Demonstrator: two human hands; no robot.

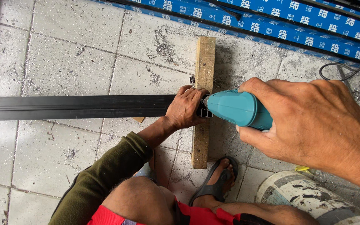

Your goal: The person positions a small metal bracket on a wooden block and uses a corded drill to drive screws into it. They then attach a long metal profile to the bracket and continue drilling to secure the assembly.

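The left hand [186, 109] grips the bar [76, 107] end over the wood block [203, 104]. The right hand [309, 121] wraps tight around the drill [238, 109], its nose at the bar end.

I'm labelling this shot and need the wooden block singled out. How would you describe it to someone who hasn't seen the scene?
Start from the grey tiled floor and follow the long black profile rightwards to the left hand gripping its end. Beneath that end, lying crosswise, is the wooden block. It is the only pale wooden piece, next to the teal drill in the right hand.
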